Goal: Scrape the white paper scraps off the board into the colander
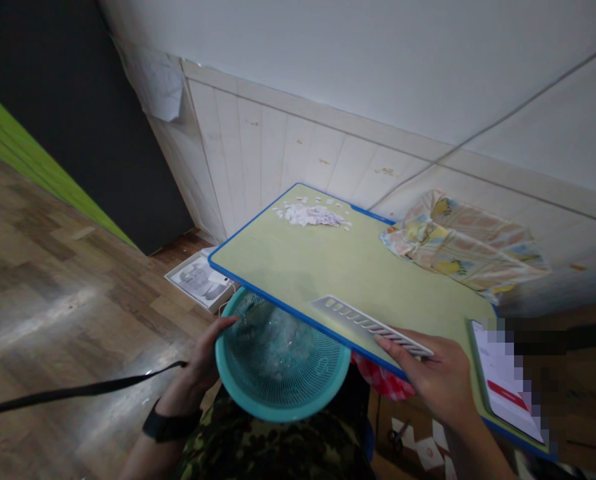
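Observation:
My left hand grips the left rim of a teal plastic basket with slotted sides, below the near edge of a small table. Clear, crinkled material, perhaps plastic film, lies inside it. In my right hand is a flat white slotted strip, held between thumb and fingers low over the near edge of the tabletop. A pile of small white paper scraps lies at the far left of the pale green, blue-edged table. The table's edge hides part of the basket.
A crumpled patterned cloth covers the table's back right, against the wall. A phone or tablet lies at the right edge. A white box stands on the floor at left. Scissors and paper pieces lie below right.

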Demonstrator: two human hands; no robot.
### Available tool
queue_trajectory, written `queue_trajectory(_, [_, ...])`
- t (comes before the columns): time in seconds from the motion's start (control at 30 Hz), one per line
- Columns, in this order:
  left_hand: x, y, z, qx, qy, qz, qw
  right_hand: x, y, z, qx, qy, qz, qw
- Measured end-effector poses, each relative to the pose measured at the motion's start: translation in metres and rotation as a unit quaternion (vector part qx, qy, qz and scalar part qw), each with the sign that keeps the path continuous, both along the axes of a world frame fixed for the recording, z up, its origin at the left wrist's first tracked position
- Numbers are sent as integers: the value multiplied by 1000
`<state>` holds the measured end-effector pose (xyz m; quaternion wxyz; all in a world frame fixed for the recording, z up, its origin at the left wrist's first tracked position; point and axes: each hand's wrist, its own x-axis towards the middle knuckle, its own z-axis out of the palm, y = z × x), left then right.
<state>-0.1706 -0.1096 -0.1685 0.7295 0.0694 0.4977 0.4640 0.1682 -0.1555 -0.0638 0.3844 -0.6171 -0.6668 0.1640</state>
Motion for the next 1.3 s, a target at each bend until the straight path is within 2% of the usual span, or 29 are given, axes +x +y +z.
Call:
queue_trajectory(0.13, [-1, 1, 4, -9, 2, 9, 1000, -4, 2, 1, -11, 16, 22, 1000])
queue_trajectory(0.27, [0, 1, 7, 6, -9, 15, 1000, -4, 9, -1, 11, -4, 0, 1000])
queue_trajectory(0.47, [1, 1, 7, -2, -5, 12, 1000, -10, 8, 4, -41, 14, 35, 998])
queue_trajectory(0.6, [-1, 1, 3, 1, -10, 6, 1000, -10, 5, 10, -29, 17, 37, 999])
queue_trajectory(0.8, [-1, 1, 2, -5, -16, -4, 1000, 8, 5, 8, 0, -48, -19, 999])
queue_trajectory(0.97, [-1, 2, 1, -9, -18, -8, 1000, 8, -3, 5, -24, -35, -11, 999])
queue_trajectory(1.2, [-2, 1, 4, 3, 11, -16, 1000, 7, -11, 7, 20, -44, 33, 998])
queue_trajectory(1.3, [-1, 1, 7, -1, 13, -15, 1000, 6, -10, 8, 26, -42, 31, 998])
